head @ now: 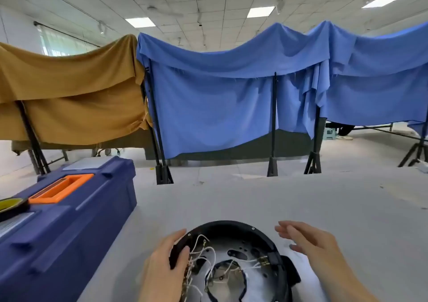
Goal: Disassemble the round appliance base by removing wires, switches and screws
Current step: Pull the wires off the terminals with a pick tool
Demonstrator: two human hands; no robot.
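The left hand (166, 260) gripped the base (231, 228) by its probably rigid rim, the right hand (312, 241) hovered with released fingers beside it, and the thin wires (205, 252) just inside the gripping fingers looked fragile.

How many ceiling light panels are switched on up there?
3: a left panel, a middle panel and a right panel. More may be out of view.

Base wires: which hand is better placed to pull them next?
Right, probably. The left hand grips the base at its left rim, steadying it. The right hand is open, holds nothing and hovers by the right rim, free to reach in for the white wires.
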